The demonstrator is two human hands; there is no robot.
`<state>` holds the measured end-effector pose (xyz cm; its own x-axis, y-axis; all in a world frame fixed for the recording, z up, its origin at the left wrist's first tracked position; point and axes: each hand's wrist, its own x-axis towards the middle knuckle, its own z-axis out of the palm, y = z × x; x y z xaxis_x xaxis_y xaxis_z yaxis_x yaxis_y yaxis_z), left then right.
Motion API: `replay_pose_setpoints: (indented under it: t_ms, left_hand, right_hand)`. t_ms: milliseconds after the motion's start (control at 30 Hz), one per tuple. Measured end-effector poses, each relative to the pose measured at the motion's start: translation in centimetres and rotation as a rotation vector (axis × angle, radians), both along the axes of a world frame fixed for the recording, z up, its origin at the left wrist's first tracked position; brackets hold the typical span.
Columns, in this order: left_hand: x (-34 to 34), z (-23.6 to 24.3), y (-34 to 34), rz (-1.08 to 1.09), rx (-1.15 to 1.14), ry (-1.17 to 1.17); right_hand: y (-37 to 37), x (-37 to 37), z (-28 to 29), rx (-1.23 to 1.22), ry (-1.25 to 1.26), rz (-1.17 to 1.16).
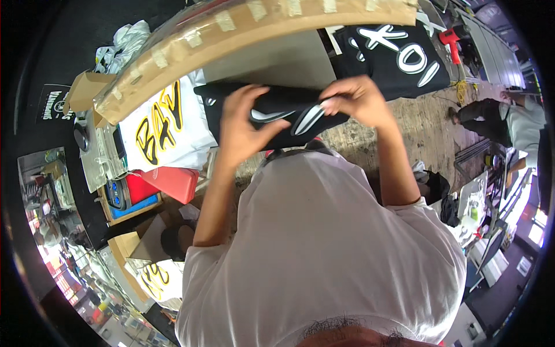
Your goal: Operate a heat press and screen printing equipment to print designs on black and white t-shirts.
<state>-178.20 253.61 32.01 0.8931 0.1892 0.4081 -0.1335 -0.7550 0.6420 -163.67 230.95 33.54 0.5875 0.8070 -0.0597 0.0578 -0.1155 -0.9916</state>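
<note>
A black garment with white printed shapes, apparently a T-shirt [272,136], lies folded in front of me at the table's near edge. My left hand [245,127] is over its left part, thumb and fingers spread apart. At its right end my right hand [361,101] pinches the cloth between thumb and fingertips. Left of it is a stack of white T-shirts [193,124] with yellow and black lettering. Another black T-shirt [384,66] with bold white print lies flat to the right.
A long taped cardboard piece [243,20] arches across the far side, above a grey board [272,61]. A red heat gun [451,43] sits at far right. Red folder-like cases [173,182] and a cardboard box [87,92] stand at left. Another person [523,124] is at right.
</note>
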Motion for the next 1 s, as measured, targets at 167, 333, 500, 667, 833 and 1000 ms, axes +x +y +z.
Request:
replay_pose_setpoints:
  t_ms: [167, 333, 500, 667, 833, 1000]
  left_hand:
    - [3.4, -0.5, -5.9, -0.283, -0.041, 0.353]
    - [3.5, 3.5, -7.0, -0.406, -0.091, 0.176]
    - [0.3, 8.7, -8.3, -0.599, -0.369, 0.285]
    - [-5.8, 12.8, -5.5, -0.476, -0.676, -0.014]
    - [-8.6, 15.1, 2.1, -0.763, -0.450, -0.413]
    - [-11.7, 13.7, 1.9, 0.216, -0.097, -0.460]
  right_hand:
    - [0.3, -3.1, 1.2, 0.052, -0.136, 0.154]
    - [-4.7, -1.6, -2.0, -0.023, -0.543, -0.077]
    - [-8.5, -2.1, -9.7, -0.339, -0.684, -0.028]
    - [-13.7, -1.5, -5.6, -0.401, -0.473, 0.035]
    - [-16.8, 1.5, 1.5, 0.290, -0.174, -0.486]
    - [-13.8, 3.1, 8.1, 0.250, -0.577, -0.662]
